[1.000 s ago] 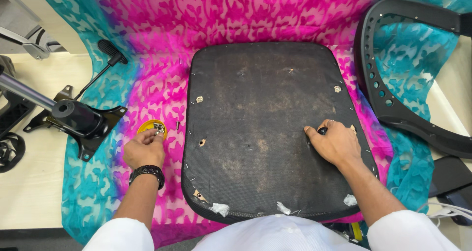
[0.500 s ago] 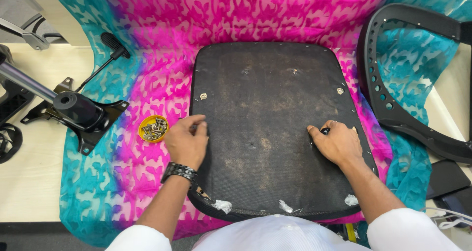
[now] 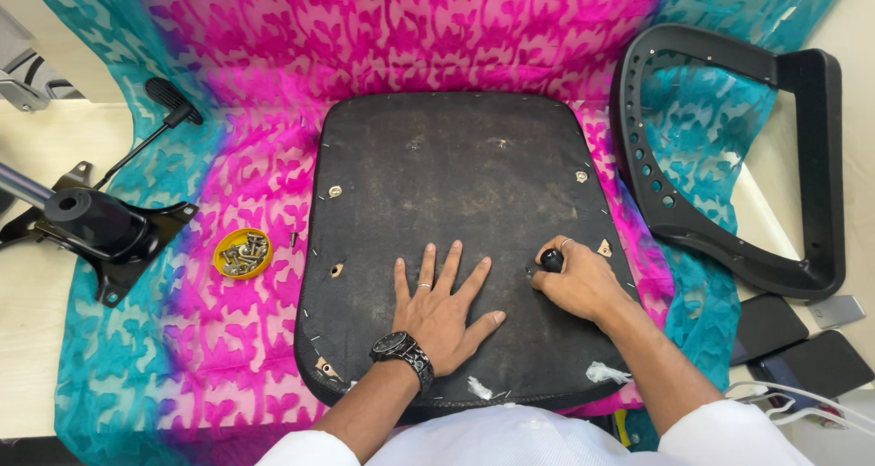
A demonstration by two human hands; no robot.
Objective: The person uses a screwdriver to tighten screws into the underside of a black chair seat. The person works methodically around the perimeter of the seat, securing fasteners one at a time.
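Pressing flat, left hand [image 3: 441, 306] steadies seat board [image 3: 456, 183]; right hand [image 3: 574, 279] grips tool handle [image 3: 551, 260].

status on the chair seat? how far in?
Done: seat pan lies underside up on the pink cloth, with the mechanism base and black arm frame off to its sides, and screws in the yellow dish. In hand: left hand flat on the pan, right hand gripping a black-handled tool. Left: nothing is mounted on the pan.
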